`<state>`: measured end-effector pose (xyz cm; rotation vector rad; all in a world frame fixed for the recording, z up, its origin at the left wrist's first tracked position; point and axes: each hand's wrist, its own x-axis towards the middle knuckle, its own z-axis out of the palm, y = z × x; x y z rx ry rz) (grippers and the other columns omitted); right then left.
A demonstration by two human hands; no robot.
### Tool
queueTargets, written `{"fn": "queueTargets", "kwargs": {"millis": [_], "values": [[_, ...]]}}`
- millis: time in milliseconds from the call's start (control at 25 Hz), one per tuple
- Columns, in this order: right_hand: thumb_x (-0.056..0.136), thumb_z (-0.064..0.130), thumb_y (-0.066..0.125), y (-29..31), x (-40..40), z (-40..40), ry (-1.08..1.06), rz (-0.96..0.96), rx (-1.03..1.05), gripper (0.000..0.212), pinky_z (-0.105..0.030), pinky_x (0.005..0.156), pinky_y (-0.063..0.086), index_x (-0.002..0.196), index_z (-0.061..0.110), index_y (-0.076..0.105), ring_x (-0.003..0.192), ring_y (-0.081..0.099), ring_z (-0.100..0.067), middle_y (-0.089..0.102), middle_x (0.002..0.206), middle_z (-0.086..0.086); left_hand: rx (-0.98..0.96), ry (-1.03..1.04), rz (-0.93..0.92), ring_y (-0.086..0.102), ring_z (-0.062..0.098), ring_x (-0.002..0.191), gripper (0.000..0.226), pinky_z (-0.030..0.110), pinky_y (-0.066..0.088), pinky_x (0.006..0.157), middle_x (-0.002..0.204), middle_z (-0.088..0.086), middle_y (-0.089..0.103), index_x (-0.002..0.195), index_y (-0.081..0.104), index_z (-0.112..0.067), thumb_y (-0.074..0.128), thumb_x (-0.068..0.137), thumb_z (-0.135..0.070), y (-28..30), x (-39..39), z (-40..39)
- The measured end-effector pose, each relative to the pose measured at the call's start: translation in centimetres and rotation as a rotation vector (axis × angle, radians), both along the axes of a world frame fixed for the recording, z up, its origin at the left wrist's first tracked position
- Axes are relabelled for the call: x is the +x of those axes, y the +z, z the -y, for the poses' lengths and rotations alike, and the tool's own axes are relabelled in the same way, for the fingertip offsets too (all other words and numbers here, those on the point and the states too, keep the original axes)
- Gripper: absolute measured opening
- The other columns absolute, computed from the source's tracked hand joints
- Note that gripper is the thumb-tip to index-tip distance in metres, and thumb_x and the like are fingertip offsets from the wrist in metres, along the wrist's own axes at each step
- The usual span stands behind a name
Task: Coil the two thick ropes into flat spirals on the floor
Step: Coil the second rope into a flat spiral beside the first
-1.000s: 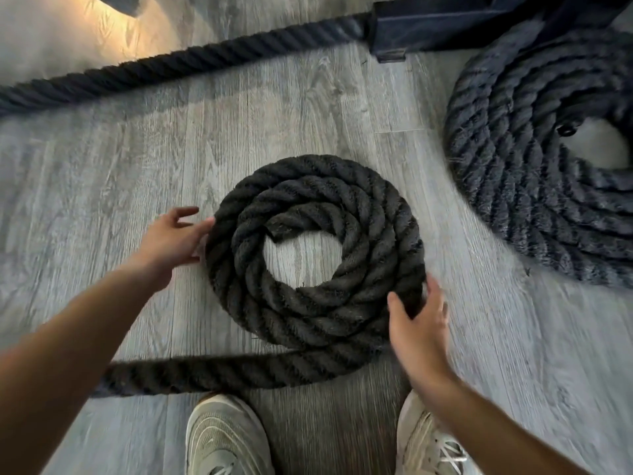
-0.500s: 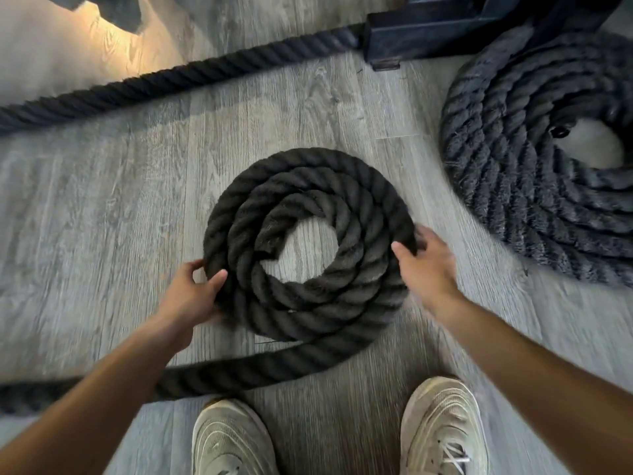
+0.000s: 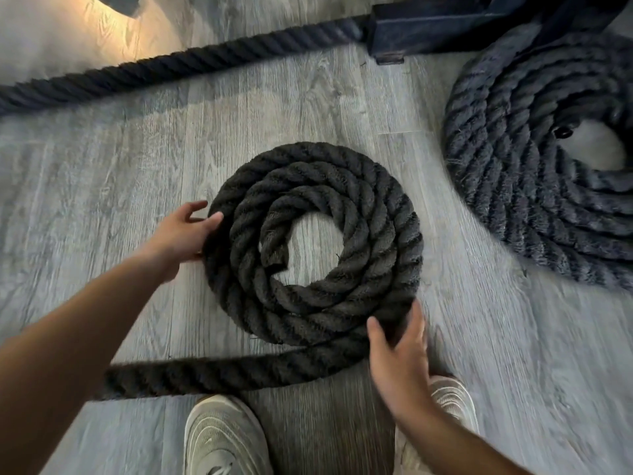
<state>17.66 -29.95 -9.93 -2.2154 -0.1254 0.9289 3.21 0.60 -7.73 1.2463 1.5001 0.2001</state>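
Note:
A thick black rope lies in a flat spiral [image 3: 383,234] of about three turns on the grey wood floor in front of me. Its loose tail [image 3: 219,373] runs left from the spiral's near edge and goes behind my left forearm. My left hand [image 3: 181,234] presses, fingers apart, against the spiral's left outer side. My right hand [image 3: 399,358] cups the outermost turn at the near right, where the tail joins. A second, larger coil [image 3: 507,186] of thick dark rope lies at the right, cut off by the frame edge.
A straight stretch of rope [image 3: 178,68] crosses the floor at the back, up to a dark metal frame base [image 3: 431,29]. My two pale sneakers [image 3: 222,437] stand just behind the tail. A dark object [image 3: 118,3] sits in a lit patch at top left.
The spiral has been turned. My right hand slid from its right side down to the near right edge; my left hand moved up its left side. The tail now lies straighter.

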Motion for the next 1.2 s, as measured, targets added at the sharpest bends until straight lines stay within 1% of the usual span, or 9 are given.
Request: {"fn": "queueTargets", "kwargs": {"millis": [120,240,400,560,760,840,920,1120,1200], "values": [[0.100,0.043,0.054,-0.3,-0.8,0.5,0.025,-0.041,0.029,0.084,-0.038,0.117,0.031,0.161,0.036,-0.003,0.146,0.038,-0.027,0.031,0.165,0.001,0.065,-0.043,-0.046,0.071,0.021,0.092,0.042,0.032,0.054,0.068,0.114,0.005,0.073,0.139,0.058,-0.023,0.066,0.098,-0.025,-1.7,0.4,-0.7],[0.103,0.038,0.051,-0.1,2.8,-1.4,0.091,-0.017,0.026,0.077,-0.033,0.102,0.041,0.162,0.036,0.001,0.140,0.046,-0.027,0.034,0.158,0.009,0.105,0.031,-0.096,0.071,0.029,0.096,0.043,0.045,0.060,0.079,0.115,0.012,0.071,0.138,0.054,-0.019,0.066,0.097,-0.024,-2.7,-0.6,0.3],[0.099,0.039,0.058,-0.4,9.7,-5.5,0.079,0.073,0.078,0.051,-0.033,0.092,0.052,0.147,0.030,0.044,0.118,0.063,-0.023,0.062,0.133,0.001,-0.038,0.255,-0.042,0.071,0.032,0.099,0.045,0.053,0.061,0.079,0.123,0.016,0.067,0.132,0.043,-0.021,0.068,0.096,-0.028,-3.4,-3.0,5.9],[0.092,0.045,0.066,-0.3,15.1,-10.3,0.019,0.097,0.057,0.025,-0.036,0.094,0.054,0.110,0.028,0.066,0.107,0.067,-0.021,0.068,0.104,0.007,-0.223,0.344,0.038,0.066,0.023,0.095,0.067,0.038,0.057,0.070,0.123,0.012,0.063,0.135,0.035,-0.017,0.080,0.086,-0.025,-2.6,-3.8,11.0],[0.096,0.042,0.062,0.3,9.3,-6.0,-0.049,-0.001,0.112,0.054,-0.020,0.071,0.047,0.144,0.028,0.042,0.101,0.061,-0.013,0.055,0.130,-0.001,-0.039,0.310,0.057,0.059,0.013,0.075,0.068,0.033,0.051,0.067,0.107,0.006,0.063,0.147,0.036,-0.022,0.074,0.091,-0.028,-0.7,-3.6,3.2],[0.095,0.045,0.062,0.2,4.4,-2.1,-0.001,-0.029,0.058,0.069,-0.035,0.084,0.055,0.153,0.036,0.025,0.117,0.061,-0.023,0.050,0.144,0.000,0.012,0.188,0.034,0.064,0.012,0.083,0.061,0.033,0.053,0.071,0.110,0.004,0.067,0.146,0.043,-0.021,0.072,0.093,-0.030,-0.5,-2.3,0.2],[0.093,0.049,0.062,-0.4,0.1,0.2,0.060,-0.038,-0.019,0.077,-0.044,0.104,0.048,0.156,0.036,0.020,0.129,0.057,-0.026,0.053,0.146,0.004,0.046,0.101,0.017,0.065,0.010,0.087,0.054,0.035,0.054,0.074,0.117,0.001,0.068,0.143,0.050,-0.023,0.072,0.093,-0.030,-1.0,-1.1,-1.6],[0.074,0.065,0.060,-3.1,-0.4,0.0,-0.070,-0.206,0.026,0.085,-0.051,0.102,0.051,0.150,0.050,0.024,0.127,0.059,-0.024,0.058,0.141,0.006,0.109,0.073,-0.039,0.068,0.017,0.092,0.060,0.036,0.057,0.073,0.118,0.002,0.067,0.150,0.044,-0.027,0.069,0.095,-0.022,-2.6,-0.9,-1.2],[0.084,0.055,0.060,-3.2,2.1,-1.4,-0.066,-0.172,0.046,0.075,-0.052,0.106,0.048,0.150,0.052,0.025,0.132,0.054,-0.023,0.054,0.145,0.007,0.077,0.131,-0.040,0.067,0.026,0.102,0.069,0.035,0.055,0.067,0.123,0.007,0.064,0.155,0.033,-0.028,0.068,0.096,-0.018,-2.4,-1.7,0.3]]}}
